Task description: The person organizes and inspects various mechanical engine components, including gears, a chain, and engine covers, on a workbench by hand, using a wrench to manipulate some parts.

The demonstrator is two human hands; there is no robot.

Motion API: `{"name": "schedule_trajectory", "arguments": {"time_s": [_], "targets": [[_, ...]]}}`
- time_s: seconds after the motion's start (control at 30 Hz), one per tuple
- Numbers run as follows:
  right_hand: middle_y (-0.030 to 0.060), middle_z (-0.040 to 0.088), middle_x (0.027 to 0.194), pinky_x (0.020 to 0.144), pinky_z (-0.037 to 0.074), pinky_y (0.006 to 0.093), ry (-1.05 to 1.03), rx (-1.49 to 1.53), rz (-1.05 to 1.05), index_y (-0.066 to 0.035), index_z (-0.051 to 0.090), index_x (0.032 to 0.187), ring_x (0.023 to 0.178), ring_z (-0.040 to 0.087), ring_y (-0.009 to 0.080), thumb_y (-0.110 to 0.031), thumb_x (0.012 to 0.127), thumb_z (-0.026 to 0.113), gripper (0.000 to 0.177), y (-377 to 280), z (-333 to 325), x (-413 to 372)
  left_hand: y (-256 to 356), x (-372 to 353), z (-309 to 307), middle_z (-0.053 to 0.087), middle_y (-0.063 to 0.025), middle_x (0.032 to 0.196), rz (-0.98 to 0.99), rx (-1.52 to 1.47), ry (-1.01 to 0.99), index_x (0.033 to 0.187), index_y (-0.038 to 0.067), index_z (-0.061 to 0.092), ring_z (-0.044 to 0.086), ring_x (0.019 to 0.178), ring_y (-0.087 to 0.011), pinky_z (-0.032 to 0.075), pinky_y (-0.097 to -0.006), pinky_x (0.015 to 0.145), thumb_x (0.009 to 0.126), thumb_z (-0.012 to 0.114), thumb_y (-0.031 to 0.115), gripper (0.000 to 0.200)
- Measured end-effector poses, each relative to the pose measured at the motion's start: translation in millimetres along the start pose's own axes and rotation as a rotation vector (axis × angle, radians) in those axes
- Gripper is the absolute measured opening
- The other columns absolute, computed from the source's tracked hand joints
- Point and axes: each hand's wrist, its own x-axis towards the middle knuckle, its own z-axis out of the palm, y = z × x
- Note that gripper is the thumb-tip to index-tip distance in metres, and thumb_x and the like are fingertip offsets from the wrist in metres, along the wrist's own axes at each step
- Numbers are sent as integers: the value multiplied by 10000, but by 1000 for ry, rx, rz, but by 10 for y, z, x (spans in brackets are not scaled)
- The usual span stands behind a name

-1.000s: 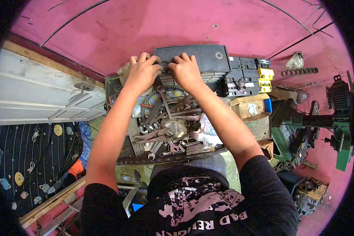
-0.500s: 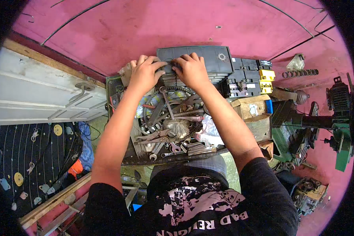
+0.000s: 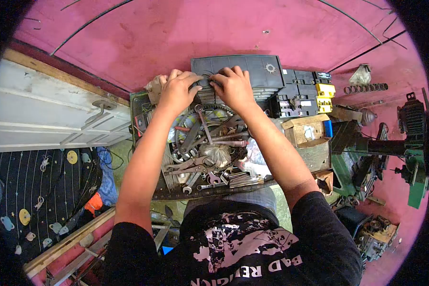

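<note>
My left hand and my right hand meet over the front left part of a dark grey drawer cabinet. Between them is a small dark round piece, gripped by the thumb and fingers of my left hand. The right thumb and fingers are bent together at its right side; what they pinch is too small to make out. Thin dark curved strands show just above the piece. A toothed metal sprocket lies on the cabinet top, right of my right hand.
Below the hands, a cluttered bench holds a ring spanner, locking pliers, a plastic bag and metal rods. Black battery-like boxes and an open cardboard box stand right. A white door is at left.
Both hands stay over the cabinet at the round piece, with only slight finger movement. The whole view has shifted a little.
</note>
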Motion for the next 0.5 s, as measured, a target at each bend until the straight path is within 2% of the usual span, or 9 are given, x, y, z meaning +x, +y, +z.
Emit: {"name": "schedule_trajectory", "arguments": {"time_s": [0.2,0.27,0.33,0.43,0.5], "targets": [[-1,681,986,828,429,428,11,45,13,-211,757,1029,964,577,272,-290,868,732,181,73,8,0,38,3,44,717,55,1095,-22,-14,50,1081,232,761,589,1056,-201,358,-427,925,801,796,261,283],[6,702,992,830,429,430,111,15,126,-219,757,1031,981,596,273,-281,864,735,180,181,-110,-31,55,-32,33,717,56,1091,-19,-19,65,1078,231,761,589,1052,-199,359,-419,923,800,797,258,282],[21,723,1038,822,444,444,168,-139,269,-226,751,1069,1012,614,275,-241,831,745,239,411,-312,-123,134,-85,-53,710,50,1091,-32,-37,175,1078,216,760,588,1050,-204,358,-418,939,808,792,241,273],[46,696,1095,837,469,486,153,-392,507,-240,717,1185,1042,594,319,-281,840,734,348,881,-533,-331,253,-186,-96,703,41,1092,-67,-114,263,1078,198,757,585,1056,-210,356,-427,959,817,783,222,264],[49,686,1116,839,450,502,143,-439,466,-208,711,1169,1058,578,313,-329,842,737,350,1115,-551,-372,409,-196,-32,701,29,1098,-79,-118,266,1078,184,754,584,1064,-220,362,-437,968,814,783,215,268]]}}
